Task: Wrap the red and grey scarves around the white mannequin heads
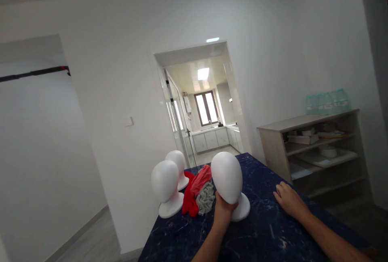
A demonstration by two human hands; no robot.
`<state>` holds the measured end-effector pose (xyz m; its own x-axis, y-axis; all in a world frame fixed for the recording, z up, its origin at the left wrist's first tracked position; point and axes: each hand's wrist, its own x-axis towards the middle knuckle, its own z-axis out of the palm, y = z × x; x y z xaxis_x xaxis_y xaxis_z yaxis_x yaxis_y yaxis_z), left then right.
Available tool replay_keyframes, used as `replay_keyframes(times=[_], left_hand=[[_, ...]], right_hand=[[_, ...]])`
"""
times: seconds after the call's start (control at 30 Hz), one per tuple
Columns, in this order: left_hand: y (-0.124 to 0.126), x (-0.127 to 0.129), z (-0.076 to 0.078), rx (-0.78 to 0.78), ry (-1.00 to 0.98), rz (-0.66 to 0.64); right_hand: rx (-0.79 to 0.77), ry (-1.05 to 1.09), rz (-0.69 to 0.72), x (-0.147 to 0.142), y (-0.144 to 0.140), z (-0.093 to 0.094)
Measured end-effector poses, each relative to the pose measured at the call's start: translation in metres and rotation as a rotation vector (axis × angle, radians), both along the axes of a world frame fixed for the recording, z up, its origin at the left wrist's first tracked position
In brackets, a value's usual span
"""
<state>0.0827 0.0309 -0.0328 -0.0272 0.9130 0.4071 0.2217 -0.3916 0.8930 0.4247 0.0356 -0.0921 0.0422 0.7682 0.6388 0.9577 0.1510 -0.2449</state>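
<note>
Writing: none readable. Left hand (223,209) clamped round foam head (226,177) neck; right hand (289,199) flat, fingers apart, on table (266,233).

You can read no text, label, brand or number here; nothing written shows on the wall, the shelf or the table.

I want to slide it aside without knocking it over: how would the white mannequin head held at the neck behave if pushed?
The mannequin head is probably light foam, judging by its matte white surface. It looks top-heavy above a narrow neck and small flared base, so a high push may tip it. The left hand grips low, which seems steadier.
</note>
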Motion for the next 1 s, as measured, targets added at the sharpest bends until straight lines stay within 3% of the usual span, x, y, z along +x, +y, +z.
replay_keyframes(times=[0.13, 0.23, 0.47, 0.57, 0.63, 0.73, 0.83, 0.93, 1.0], left_hand=[[-0.010, -0.005, 0.007, -0.092, 0.042, -0.095], [-0.015, -0.024, 0.010, -0.177, 0.169, -0.101], [-0.006, -0.128, 0.022, -0.116, 0.628, 0.333], [-0.009, -0.161, 0.026, -0.187, 0.837, 0.421], [-0.012, -0.170, 0.027, -0.185, 0.906, 0.423], [-0.014, -0.170, 0.030, -0.095, 0.798, 0.379], [-0.009, -0.169, 0.043, -0.019, 0.644, 0.322], [-0.003, -0.173, 0.070, 0.035, 0.467, 0.259], [-0.003, -0.176, 0.097, 0.071, 0.355, 0.232]], right_hand=[[0.013, -0.002, 0.000, 0.003, 0.002, -0.004], [0.029, 0.008, 0.009, 0.005, 0.005, -0.007], [0.005, 0.005, 0.028, 0.007, 0.009, -0.010], [-0.001, -0.003, 0.023, 0.006, 0.009, -0.009], [0.004, -0.004, 0.020, 0.006, 0.009, -0.008], [0.005, 0.000, 0.010, 0.005, 0.007, -0.006], [-0.004, 0.001, -0.007, 0.005, 0.004, -0.003], [-0.007, 0.019, -0.019, 0.004, 0.002, 0.000], [-0.004, 0.024, -0.015, 0.004, 0.001, 0.001]])
